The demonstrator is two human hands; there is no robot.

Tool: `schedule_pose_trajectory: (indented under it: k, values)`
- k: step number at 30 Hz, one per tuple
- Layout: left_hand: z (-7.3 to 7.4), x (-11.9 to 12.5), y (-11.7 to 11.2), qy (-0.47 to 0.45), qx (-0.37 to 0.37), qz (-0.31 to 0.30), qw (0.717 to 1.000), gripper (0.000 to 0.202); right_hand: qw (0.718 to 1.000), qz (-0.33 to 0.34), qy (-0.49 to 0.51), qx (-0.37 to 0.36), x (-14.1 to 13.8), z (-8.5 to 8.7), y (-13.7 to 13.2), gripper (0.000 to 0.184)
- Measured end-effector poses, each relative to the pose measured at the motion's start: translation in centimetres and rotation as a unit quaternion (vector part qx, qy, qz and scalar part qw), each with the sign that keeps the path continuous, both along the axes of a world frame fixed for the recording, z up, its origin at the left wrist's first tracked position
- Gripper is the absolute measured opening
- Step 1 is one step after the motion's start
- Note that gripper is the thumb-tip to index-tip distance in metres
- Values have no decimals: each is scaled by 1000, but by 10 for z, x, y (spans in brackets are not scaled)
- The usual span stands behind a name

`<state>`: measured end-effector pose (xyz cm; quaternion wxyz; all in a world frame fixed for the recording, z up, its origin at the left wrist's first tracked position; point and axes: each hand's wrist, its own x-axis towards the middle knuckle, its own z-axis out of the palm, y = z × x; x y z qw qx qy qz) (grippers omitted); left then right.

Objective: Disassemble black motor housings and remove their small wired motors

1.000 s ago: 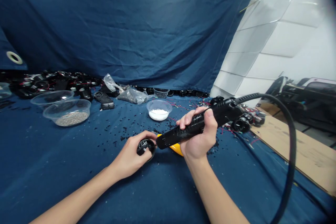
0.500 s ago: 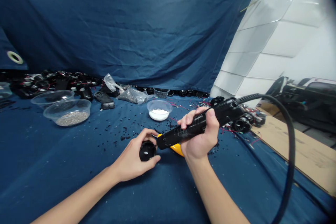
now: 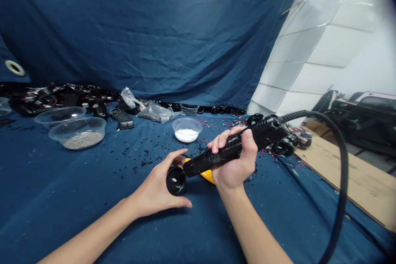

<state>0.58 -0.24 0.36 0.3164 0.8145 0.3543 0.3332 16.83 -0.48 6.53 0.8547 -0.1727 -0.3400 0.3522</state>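
My left hand (image 3: 157, 187) is curved around a round black cup-shaped part (image 3: 175, 181), its open face towards me and a small pale spot inside. The thumb stands apart from the rim; the fingers behind are partly hidden. My right hand (image 3: 233, 163) grips a black corded electric screwdriver (image 3: 229, 150), with its thumb along the top. The tool slants down to the left, and its front end is close to the part's right rim; whether they touch I cannot tell. Behind the tool a yellow object (image 3: 208, 176) shows only in part.
A clear bowl of white material (image 3: 187, 134) stands ahead, and a bowl of small silvery pieces (image 3: 83, 139) at the left. Black bits (image 3: 145, 156) are scattered over the blue cloth (image 3: 133, 239). A thick cable (image 3: 342, 177) loops down at the right beside flat cardboard (image 3: 349, 169).
My left thumb has moved away from the black part, widening the hand. The part has tilted and shifted slightly, showing a shinier inside. The screwdriver has barely moved.
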Motion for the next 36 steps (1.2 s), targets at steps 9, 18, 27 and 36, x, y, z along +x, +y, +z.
schedule_pose_trajectory:
  k: [9, 18, 27, 36]
  values:
    - [-4, -1, 1, 24, 51, -25, 998, 99, 1000, -9, 2, 3, 1, -1, 1, 31]
    - [-16, 0, 9, -1, 36, 21, 999, 99, 1000, -18, -3, 2, -2, -1, 0, 31]
    - [-9, 3, 3, -12, 26, 28, 999, 76, 1000, 2, -14, 14, -4, -4, -2, 29]
    - [-3, 5, -1, 15, 25, 31, 999, 70, 998, -6, -57, 21, -10, -5, -5, 24]
